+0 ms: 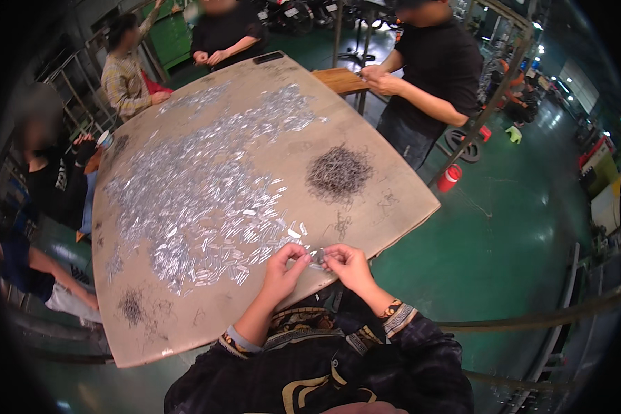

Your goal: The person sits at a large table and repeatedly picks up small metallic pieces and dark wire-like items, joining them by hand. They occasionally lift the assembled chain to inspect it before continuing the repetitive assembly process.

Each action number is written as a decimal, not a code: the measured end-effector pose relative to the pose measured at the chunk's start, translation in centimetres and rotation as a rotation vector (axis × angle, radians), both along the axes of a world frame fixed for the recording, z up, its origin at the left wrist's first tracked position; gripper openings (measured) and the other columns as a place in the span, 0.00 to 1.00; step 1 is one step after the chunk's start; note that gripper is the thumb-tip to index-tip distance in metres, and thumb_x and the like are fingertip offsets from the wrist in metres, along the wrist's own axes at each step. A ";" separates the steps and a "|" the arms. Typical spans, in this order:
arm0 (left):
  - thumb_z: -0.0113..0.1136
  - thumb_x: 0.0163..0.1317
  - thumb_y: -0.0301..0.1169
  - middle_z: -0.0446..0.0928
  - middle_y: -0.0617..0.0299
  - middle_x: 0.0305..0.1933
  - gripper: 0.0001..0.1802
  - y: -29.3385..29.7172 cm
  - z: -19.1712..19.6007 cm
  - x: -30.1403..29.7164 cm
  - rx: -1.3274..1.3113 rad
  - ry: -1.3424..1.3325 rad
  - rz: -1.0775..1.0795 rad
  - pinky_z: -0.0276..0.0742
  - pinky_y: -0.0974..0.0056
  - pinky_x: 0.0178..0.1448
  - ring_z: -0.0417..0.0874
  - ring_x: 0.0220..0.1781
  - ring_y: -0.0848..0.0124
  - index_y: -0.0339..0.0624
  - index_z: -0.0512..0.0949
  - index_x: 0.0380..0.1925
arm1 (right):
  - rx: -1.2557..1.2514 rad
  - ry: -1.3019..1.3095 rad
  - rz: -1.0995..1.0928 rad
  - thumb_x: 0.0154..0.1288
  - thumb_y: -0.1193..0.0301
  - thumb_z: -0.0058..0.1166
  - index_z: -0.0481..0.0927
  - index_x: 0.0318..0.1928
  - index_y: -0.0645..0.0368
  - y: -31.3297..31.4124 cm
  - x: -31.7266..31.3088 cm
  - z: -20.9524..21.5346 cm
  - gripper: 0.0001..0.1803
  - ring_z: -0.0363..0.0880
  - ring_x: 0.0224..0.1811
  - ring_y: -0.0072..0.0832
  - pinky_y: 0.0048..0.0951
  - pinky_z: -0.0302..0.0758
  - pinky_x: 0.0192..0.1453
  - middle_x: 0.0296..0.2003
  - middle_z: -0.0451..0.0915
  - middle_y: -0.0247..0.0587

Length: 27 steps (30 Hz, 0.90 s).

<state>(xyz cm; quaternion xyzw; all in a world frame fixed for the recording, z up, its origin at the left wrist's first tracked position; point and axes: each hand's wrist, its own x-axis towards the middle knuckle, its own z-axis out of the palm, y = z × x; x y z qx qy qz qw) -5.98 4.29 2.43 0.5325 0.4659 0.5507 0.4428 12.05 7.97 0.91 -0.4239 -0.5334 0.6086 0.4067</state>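
Observation:
My left hand (287, 268) is at the table's near edge, its thumb and fingers pinched together. What it holds, if anything, is too small to make out. Close beside it, my right hand (348, 265) pinches a small grey metal piece (318, 257) between thumb and fingers. Just beyond both hands lies a wide spread of small, shiny, elongated metal pieces (200, 200) on the brown-covered table (386, 183). Farther right on the table sits a pile of thin dark wire-like pieces (339, 172).
A smaller dark pile (132, 307) lies at the table's near left. A dark phone-like slab (268, 57) rests at the far edge. Several people stand or sit around the table, one (431, 69) at the far right. A red container (449, 178) stands on the green floor.

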 end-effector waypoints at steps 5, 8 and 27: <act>0.61 0.63 0.25 0.78 0.68 0.34 0.04 -0.3 0.4 0.0 0.009 0.076 -0.048 0.72 0.71 0.46 0.75 0.37 0.79 0.37 0.77 0.36 | 0.079 -0.080 -0.002 0.63 0.81 0.56 0.80 0.43 0.71 -1.2 0.2 0.8 0.08 0.84 0.34 0.20 0.19 0.79 0.38 0.34 0.84 0.41; 0.61 0.63 0.25 0.78 0.68 0.35 0.04 -0.6 0.5 0.0 -0.021 0.113 -0.032 0.72 0.71 0.47 0.76 0.37 0.79 0.37 0.77 0.36 | 0.140 -0.119 0.017 0.63 0.81 0.56 0.80 0.43 0.70 -1.6 0.0 0.7 0.08 0.85 0.34 0.21 0.20 0.79 0.38 0.34 0.85 0.42; 0.49 0.69 0.21 0.79 0.59 0.39 0.03 -1.0 -1.3 -0.8 0.039 -0.036 -0.041 0.73 0.69 0.49 0.77 0.41 0.76 0.38 0.66 0.39 | 0.682 -0.638 0.019 0.55 0.74 0.62 0.83 0.35 0.62 -0.4 -0.3 -0.6 0.07 0.79 0.32 0.41 0.37 0.75 0.37 0.27 0.78 0.44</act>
